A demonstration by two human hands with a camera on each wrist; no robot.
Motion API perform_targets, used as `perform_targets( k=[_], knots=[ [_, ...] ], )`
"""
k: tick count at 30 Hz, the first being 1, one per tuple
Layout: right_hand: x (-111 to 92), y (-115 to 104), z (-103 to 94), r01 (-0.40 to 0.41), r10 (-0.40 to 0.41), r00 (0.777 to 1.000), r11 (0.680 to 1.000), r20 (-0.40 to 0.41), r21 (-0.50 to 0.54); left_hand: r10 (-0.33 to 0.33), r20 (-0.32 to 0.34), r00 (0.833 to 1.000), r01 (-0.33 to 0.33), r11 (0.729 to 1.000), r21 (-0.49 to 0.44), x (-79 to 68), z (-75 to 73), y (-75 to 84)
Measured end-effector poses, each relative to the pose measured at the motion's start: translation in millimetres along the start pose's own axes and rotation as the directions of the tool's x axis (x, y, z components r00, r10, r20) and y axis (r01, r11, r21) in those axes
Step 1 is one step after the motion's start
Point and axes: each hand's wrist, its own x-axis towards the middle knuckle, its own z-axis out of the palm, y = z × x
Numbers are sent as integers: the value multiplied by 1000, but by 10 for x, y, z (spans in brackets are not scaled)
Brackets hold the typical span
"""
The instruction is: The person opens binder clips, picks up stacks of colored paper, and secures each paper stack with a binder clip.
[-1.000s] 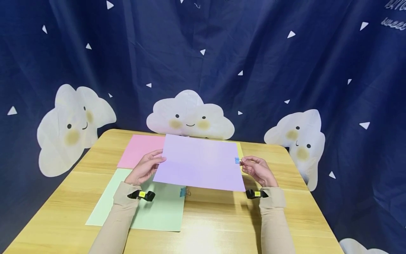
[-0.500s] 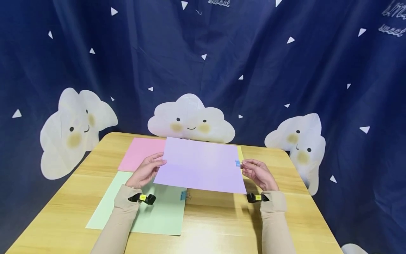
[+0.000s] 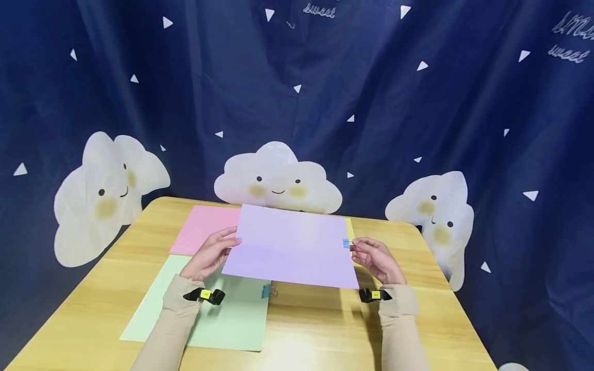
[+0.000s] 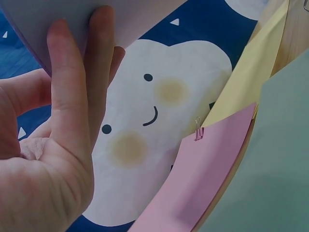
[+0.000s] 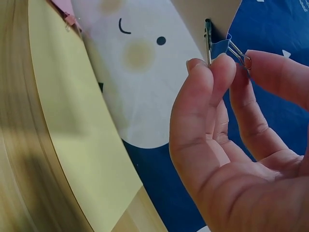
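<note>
A purple sheet of paper (image 3: 290, 245) is held up over the table between both hands, tilted toward the head camera. My left hand (image 3: 214, 252) pinches its left edge, thumb on the front and fingers behind it, as the left wrist view shows. On the right edge sits a blue binder clip (image 3: 346, 243), its wire handles sticking outward. My right hand (image 3: 377, 257) holds the binder clip by those handles; in the right wrist view the fingertips are at the wires (image 5: 240, 54).
A pink sheet (image 3: 204, 226) lies at the back left with a pink binder clip (image 4: 198, 134) on its edge. In front lies a green sheet (image 3: 232, 324) with another blue binder clip (image 3: 266, 291). A yellow sheet (image 5: 79, 121) lies behind the purple one. A cloud-print curtain (image 3: 297, 118) hangs behind the table.
The whole head view has shifted slightly downward. Both hands, the purple sheet and its binder clip keep nearly the same places relative to each other.
</note>
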Motion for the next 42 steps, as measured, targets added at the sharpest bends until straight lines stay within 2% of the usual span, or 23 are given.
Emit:
perform_targets(
  k=[13,18,33,37,42],
  knots=[
    [-52,-5,21,-48,48,998,999,-40,-10,-9,43,999,10,999,-30,-36,11,-21],
    [-54,-6,27,-57,57,998,998,-32,-16,-8,45,999,9,1000,-21,-42,10,-14],
    [-32,-4,32,-22,29,988,999,149,-49,16,14,1000,-15,1000,-28,-63,-24,18],
    [-20,-1,70,-4,9,986,999,168,-33,30,18,999,-30,999,-37,-64,-20,29],
    [1,50,117,0,6,989,999,148,-41,31,40,999,-29,998,-47,-56,-8,38]
  ],
)
